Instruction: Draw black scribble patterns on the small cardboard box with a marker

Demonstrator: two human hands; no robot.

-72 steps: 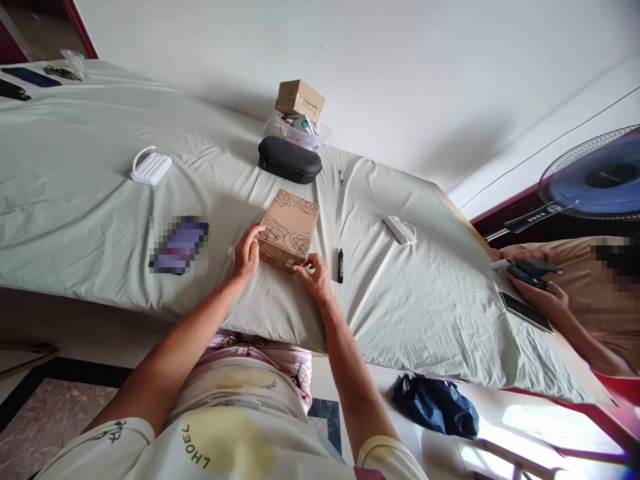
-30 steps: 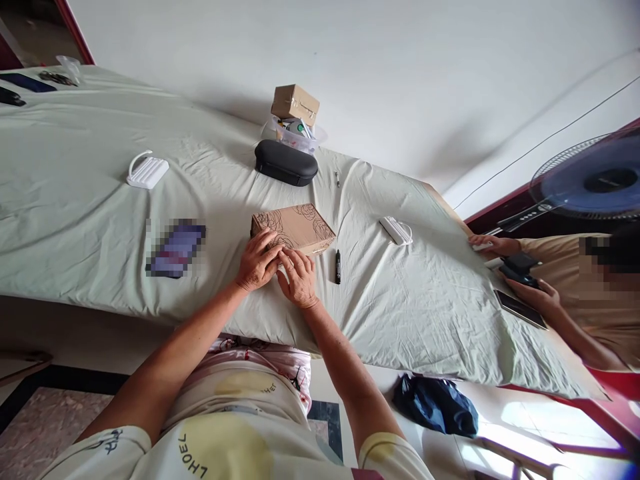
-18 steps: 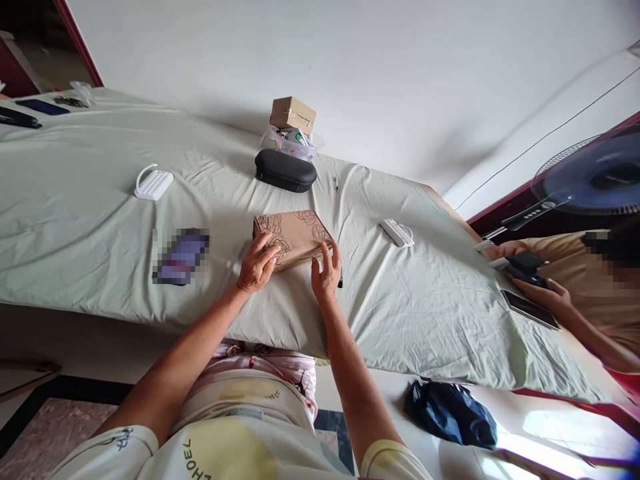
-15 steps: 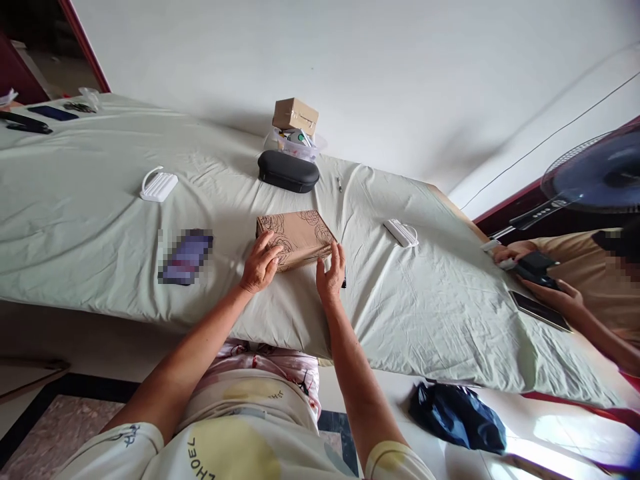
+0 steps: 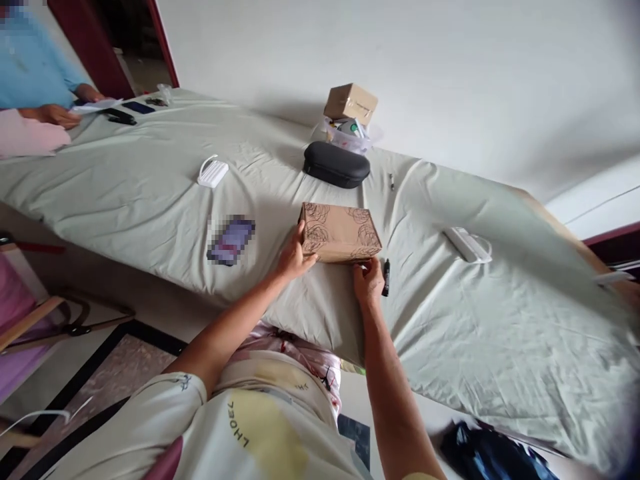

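A brown cardboard box [image 5: 345, 230] with dark looping line patterns near its corners lies on the cloth-covered table in front of me. My left hand [image 5: 296, 255] holds its left side, thumb up along the edge and fingers at the lower front corner. At the front right corner, my right hand [image 5: 369, 281] grips the lower edge with bent fingers, their tips partly hidden by the box. Just right of that hand lies a black marker [image 5: 387, 277]. The lid looks closed.
Behind the box sit a black hard case [image 5: 337, 165], a plastic tub [image 5: 349, 141] and a small carton [image 5: 351, 102]. A pixelated phone [image 5: 231, 240] and white power bank [image 5: 213, 173] lie left; another white power bank [image 5: 467, 245] lies right. Far left, another person's hands hold paper.
My hands have shifted from the box's top and front edges to its sides and lower corners. The view has turned left, bringing a person there into sight; the marker shows more fully.
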